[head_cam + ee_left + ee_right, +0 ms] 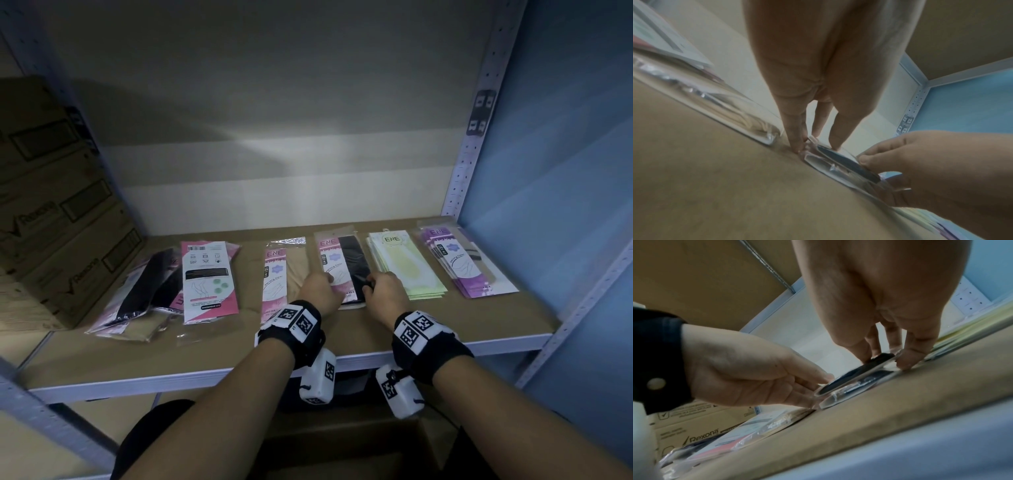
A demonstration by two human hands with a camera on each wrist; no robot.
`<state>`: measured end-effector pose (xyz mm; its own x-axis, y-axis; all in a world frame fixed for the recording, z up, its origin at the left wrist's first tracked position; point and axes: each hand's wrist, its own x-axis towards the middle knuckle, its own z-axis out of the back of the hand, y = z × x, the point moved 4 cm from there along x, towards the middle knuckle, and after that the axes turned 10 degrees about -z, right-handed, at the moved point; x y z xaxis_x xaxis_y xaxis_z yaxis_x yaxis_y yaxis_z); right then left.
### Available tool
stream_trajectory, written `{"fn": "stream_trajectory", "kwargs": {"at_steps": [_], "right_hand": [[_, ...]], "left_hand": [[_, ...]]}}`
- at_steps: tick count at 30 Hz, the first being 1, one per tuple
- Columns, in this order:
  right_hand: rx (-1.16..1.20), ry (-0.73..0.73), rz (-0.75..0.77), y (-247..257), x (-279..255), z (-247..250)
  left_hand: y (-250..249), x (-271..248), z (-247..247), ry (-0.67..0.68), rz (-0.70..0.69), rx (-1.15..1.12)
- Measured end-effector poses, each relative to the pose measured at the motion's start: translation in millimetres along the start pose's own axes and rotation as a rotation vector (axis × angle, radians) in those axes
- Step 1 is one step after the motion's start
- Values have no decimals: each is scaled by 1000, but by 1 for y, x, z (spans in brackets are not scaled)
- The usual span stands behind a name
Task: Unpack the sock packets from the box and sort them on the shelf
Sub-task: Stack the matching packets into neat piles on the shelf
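Both our forearms filled the lower centre of the head view, wrist bands nearest the lens. Our left hand pinched the near left corner of the black sock packet, thumb on top and fingers under its edge; our right hand pinched the near right corner the same way. That packet sat at mid-frame on the shelf, its near end raised slightly over another black packet beneath, as the right wrist view showed. Its long axis ran front to back, header card toward the rear wall, foot toward us. We judged the step as squaring this packet onto its pile; next called for lowering it flush and letting go. Left of it lay the beige packet, right the pale green stack and purple stack; an unsorted heap waited at left.
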<state>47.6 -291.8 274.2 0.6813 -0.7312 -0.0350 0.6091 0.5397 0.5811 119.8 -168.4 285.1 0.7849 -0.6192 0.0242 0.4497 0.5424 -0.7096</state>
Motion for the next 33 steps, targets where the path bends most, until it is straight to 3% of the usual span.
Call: {"fn": "stream_trajectory", "kwargs": {"at_steps": [10, 15, 19, 25, 33], "right_hand": [[-34, 41, -32, 2, -7, 11], [-112, -7, 20, 18, -18, 25], [-80, 10, 115, 47, -28, 19], [-45, 160, 228, 109, -51, -24], [-92, 392, 353, 198, -82, -83]], "left_hand": [[1, 6, 6, 43, -31, 88], [2, 5, 45, -42, -98, 140], [29, -7, 93, -123, -71, 271], [87, -48, 167, -220, 63, 324], [179, -112, 246, -341, 382, 327]]}}
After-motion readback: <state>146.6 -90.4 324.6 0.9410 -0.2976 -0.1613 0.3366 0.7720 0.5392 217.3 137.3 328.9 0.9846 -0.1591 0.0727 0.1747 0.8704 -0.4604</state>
